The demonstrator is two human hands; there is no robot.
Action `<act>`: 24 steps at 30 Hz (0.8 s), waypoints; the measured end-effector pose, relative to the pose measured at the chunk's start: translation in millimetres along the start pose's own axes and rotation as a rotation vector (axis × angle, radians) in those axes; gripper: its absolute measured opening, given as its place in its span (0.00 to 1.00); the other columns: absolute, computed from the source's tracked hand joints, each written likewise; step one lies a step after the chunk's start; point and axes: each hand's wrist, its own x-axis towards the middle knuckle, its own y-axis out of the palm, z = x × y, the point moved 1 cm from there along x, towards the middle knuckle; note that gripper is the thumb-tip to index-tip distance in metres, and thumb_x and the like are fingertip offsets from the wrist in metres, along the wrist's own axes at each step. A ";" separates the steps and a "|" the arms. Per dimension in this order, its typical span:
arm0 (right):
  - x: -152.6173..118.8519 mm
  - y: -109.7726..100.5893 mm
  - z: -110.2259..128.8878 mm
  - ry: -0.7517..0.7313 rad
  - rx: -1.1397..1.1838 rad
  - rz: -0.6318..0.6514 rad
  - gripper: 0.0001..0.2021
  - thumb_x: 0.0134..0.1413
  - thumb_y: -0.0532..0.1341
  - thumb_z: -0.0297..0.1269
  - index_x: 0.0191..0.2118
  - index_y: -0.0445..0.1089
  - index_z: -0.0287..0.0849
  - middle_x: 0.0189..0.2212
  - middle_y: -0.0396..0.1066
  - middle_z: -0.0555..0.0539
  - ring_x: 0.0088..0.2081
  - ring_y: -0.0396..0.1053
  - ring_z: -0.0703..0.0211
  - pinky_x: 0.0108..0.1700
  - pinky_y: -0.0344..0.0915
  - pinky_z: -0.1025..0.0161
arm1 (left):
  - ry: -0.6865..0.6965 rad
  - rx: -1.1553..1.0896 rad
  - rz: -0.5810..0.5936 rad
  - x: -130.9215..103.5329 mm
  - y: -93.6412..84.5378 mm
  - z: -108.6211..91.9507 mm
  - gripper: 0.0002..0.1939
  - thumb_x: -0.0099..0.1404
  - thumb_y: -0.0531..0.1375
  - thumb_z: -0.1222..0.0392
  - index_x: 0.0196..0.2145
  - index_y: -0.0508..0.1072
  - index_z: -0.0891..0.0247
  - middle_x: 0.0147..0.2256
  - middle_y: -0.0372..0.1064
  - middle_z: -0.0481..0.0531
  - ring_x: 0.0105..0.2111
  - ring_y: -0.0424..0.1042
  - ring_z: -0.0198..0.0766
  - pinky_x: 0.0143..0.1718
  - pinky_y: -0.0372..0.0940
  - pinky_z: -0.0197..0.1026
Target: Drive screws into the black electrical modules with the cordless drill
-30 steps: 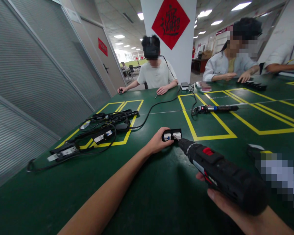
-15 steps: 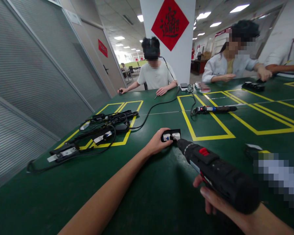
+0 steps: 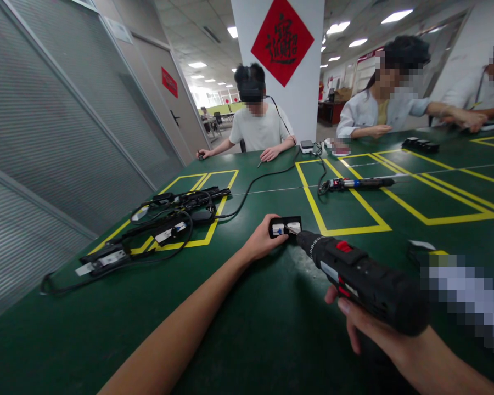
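My left hand (image 3: 264, 237) is closed around the left end of a small black case with white parts inside (image 3: 293, 226), held on the green table. Gripped in my right hand (image 3: 368, 323) is a black cordless drill (image 3: 360, 277) with red details. Its chuck points forward and left, and the bit's tip is at the middle of the case's open face. Whether the bit touches a screw there is too small to tell. Most of the drill's handle is hidden below its body and by my fingers.
Black cabled devices (image 3: 168, 225) lie to the left inside yellow tape outlines (image 3: 208, 241). A pen-like electric tool (image 3: 360, 183) lies right of centre. A pixelated object (image 3: 469, 296) sits at right. Co-workers (image 3: 259, 129) sit across the green table (image 3: 214, 351).
The view has shifted slightly. The drill's rear end appears a little higher, with its tip still at the case. At the far right, a co-worker's arm has reached further right.
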 end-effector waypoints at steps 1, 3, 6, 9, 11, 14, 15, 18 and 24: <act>1.1 -0.3 -1.5 -0.005 0.004 0.007 0.21 0.50 0.55 0.53 0.44 0.70 0.47 0.33 0.79 0.48 0.12 0.65 0.65 0.24 0.68 0.59 | 0.002 -0.001 -0.001 0.1 0.3 -0.2 0.28 0.57 0.62 0.54 0.52 0.59 0.62 0.43 0.67 0.54 0.42 0.69 0.41 0.45 0.66 0.43; 2.0 -0.6 -2.5 0.011 0.015 0.020 0.22 0.50 0.56 0.52 0.48 0.67 0.47 0.36 0.78 0.48 0.12 0.65 0.66 0.21 0.66 0.61 | 0.007 0.008 -0.006 0.3 0.7 -0.9 0.27 0.56 0.62 0.54 0.52 0.59 0.62 0.42 0.67 0.53 0.41 0.69 0.40 0.44 0.66 0.42; 1.0 -0.6 -0.5 0.041 0.030 0.014 0.20 0.48 0.57 0.53 0.44 0.69 0.47 0.34 0.78 0.48 0.13 0.66 0.65 0.20 0.66 0.61 | 0.001 0.029 -0.016 0.4 1.1 -1.8 0.27 0.56 0.62 0.55 0.51 0.59 0.62 0.42 0.67 0.52 0.40 0.69 0.40 0.44 0.66 0.42; 0.8 -0.2 0.3 0.023 0.045 -0.004 0.19 0.48 0.58 0.53 0.41 0.70 0.47 0.31 0.77 0.48 0.13 0.66 0.65 0.21 0.67 0.60 | 0.006 0.019 -0.009 0.7 1.2 -1.5 0.27 0.56 0.61 0.55 0.51 0.59 0.61 0.42 0.67 0.52 0.41 0.69 0.39 0.44 0.66 0.42; 2.3 0.5 -1.5 -0.004 0.053 -0.004 0.17 0.48 0.58 0.52 0.40 0.69 0.46 0.31 0.78 0.48 0.12 0.66 0.65 0.19 0.66 0.60 | 0.014 0.010 -0.001 1.0 1.0 -0.5 0.27 0.56 0.62 0.55 0.52 0.59 0.61 0.43 0.67 0.52 0.41 0.70 0.39 0.44 0.66 0.43; 4.7 1.6 -4.8 -0.031 0.052 0.006 0.14 0.49 0.59 0.49 0.38 0.70 0.46 0.32 0.78 0.47 0.11 0.65 0.66 0.17 0.64 0.61 | 0.013 0.011 -0.004 1.3 0.7 1.2 0.27 0.56 0.62 0.55 0.52 0.59 0.61 0.42 0.67 0.52 0.41 0.70 0.40 0.44 0.66 0.43; 4.8 1.7 -4.9 -0.034 0.045 0.007 0.14 0.49 0.59 0.49 0.38 0.69 0.46 0.31 0.78 0.47 0.11 0.65 0.66 0.17 0.64 0.61 | 0.014 0.012 -0.005 1.3 0.6 1.6 0.27 0.56 0.62 0.55 0.52 0.60 0.61 0.42 0.67 0.52 0.41 0.70 0.40 0.45 0.66 0.43; 2.8 1.0 -1.4 -0.022 0.023 -0.010 0.16 0.49 0.58 0.51 0.39 0.69 0.47 0.31 0.78 0.47 0.12 0.66 0.64 0.20 0.67 0.59 | 0.022 0.015 -0.001 0.9 0.4 1.1 0.27 0.56 0.62 0.55 0.52 0.59 0.61 0.43 0.67 0.53 0.41 0.70 0.40 0.45 0.66 0.44; 0.7 -3.2 3.2 -0.005 -0.004 0.038 0.14 0.50 0.57 0.50 0.37 0.71 0.47 0.30 0.78 0.48 0.14 0.67 0.64 0.26 0.69 0.57 | 0.004 0.015 0.002 0.3 -0.2 -2.6 0.28 0.56 0.62 0.55 0.52 0.59 0.61 0.43 0.67 0.54 0.41 0.70 0.41 0.44 0.66 0.44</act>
